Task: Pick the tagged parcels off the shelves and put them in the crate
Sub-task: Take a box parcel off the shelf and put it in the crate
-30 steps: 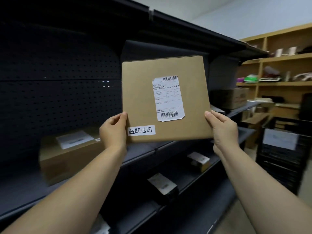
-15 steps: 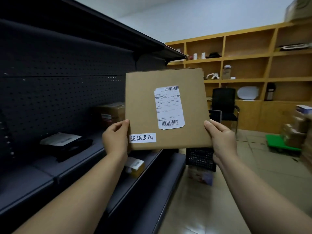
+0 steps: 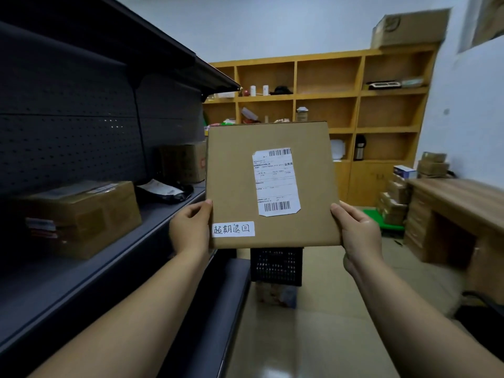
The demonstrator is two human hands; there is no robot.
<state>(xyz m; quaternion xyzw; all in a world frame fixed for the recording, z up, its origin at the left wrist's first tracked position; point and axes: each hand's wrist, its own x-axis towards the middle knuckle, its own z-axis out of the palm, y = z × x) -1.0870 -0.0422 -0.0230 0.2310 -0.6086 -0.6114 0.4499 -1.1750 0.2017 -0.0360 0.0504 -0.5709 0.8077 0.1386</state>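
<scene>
Two hands carry one flat cardboard parcel (image 3: 272, 184) upright in front of you, its broad labelled face toward the camera: your left hand (image 3: 191, 227) pinches the lower left edge, thumb on the front beside the handwritten white tag (image 3: 233, 229), and your right hand (image 3: 357, 230) pinches the lower right edge, thumb likewise on the front, the other fingers hidden behind the board. The printed shipping label (image 3: 276, 181) sits right of centre, its long axis vertical; the parcel itself is nearly square and stands slightly tilted. The black mesh crate (image 3: 276, 266) stands on the floor straight ahead and below, its top hidden by the parcel's bottom edge, just beside the outer end of the dark shelving (image 3: 103, 271). Both hands lie about equally far from it, so neither has the advantage. Your coming move, as judged here, is forward and down, with the parcel probably laid flat or slid in on edge; whether the crate's mouth admits it flat cannot be told. On the shelf at your left rest a taped brown carton (image 3: 81, 216), a dark mailer bag (image 3: 166, 190) and a further carton (image 3: 185, 162) toward the far end. A wooden desk (image 3: 458, 203) stands to the right and wooden wall shelves (image 3: 327, 105) behind. Something colourful lies under the crate, too blurred to name.
</scene>
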